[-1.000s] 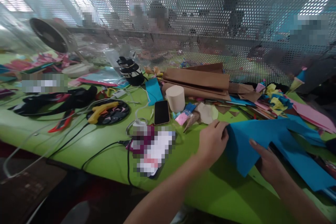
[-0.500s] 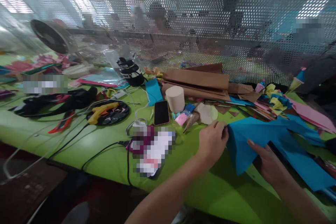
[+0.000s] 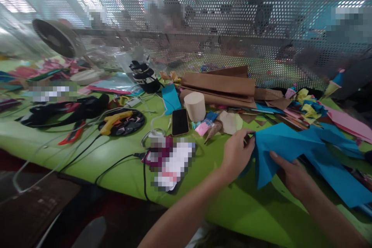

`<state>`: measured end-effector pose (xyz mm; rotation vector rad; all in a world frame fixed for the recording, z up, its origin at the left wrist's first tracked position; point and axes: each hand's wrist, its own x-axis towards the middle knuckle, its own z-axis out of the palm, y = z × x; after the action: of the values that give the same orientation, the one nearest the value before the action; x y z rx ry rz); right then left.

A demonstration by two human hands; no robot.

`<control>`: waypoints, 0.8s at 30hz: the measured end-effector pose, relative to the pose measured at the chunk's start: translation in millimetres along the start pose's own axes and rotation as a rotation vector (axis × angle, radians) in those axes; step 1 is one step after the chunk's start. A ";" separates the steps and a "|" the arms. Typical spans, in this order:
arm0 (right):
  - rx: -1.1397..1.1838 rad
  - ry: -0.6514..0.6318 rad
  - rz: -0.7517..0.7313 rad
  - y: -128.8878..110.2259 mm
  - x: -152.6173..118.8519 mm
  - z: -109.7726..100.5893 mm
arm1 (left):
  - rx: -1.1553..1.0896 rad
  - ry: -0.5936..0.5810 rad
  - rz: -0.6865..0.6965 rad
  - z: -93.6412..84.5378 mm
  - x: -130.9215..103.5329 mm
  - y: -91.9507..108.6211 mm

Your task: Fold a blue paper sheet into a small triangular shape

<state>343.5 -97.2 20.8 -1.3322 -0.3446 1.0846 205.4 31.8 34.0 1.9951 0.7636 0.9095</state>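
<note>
A folded sheet of blue paper [image 3: 286,141] is held between my two hands above the right part of the green table. My left hand [image 3: 238,151] pinches its left corner with curled fingertips. From below, my right hand [image 3: 292,174] grips the lower edge, thumb on top and the other fingers hidden beneath the paper. One pointed flap hangs down between the hands. More blue paper [image 3: 338,176] lies under and to the right of my right hand. Left of my left hand are a crumpled cream paper piece [image 3: 229,122] and a brown paper cone [image 3: 213,130].
A roll of cream tape [image 3: 194,107] stands beside a dark phone [image 3: 180,122]. A yellow glue gun [image 3: 116,122] rests on a round black tray, with cables trailing nearby. Brown paper [image 3: 217,85] lies before the perforated metal screen [image 3: 203,46]. A black bottle [image 3: 143,77] and a fan [image 3: 55,38] stand left.
The held paper has tilted and its flap has swung slightly left. My right hand has shifted a little left along it. My left hand keeps its pinch.
</note>
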 end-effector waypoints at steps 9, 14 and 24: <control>-0.049 0.066 0.015 6.9 5.1 -10.0 | -0.111 -0.079 -0.068 0.1 -1.0 -0.2; -0.041 0.028 -0.016 9.0 4.8 -10.6 | 0.120 -0.023 0.031 1.8 -4.2 2.1; -0.014 0.068 -0.052 13.0 13.1 -20.5 | 0.054 -0.027 0.095 1.1 -3.3 -2.7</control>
<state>359.8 -101.0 -1.1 -1.3617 -0.3351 0.9925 204.0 30.1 30.1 2.1021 0.6904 0.9231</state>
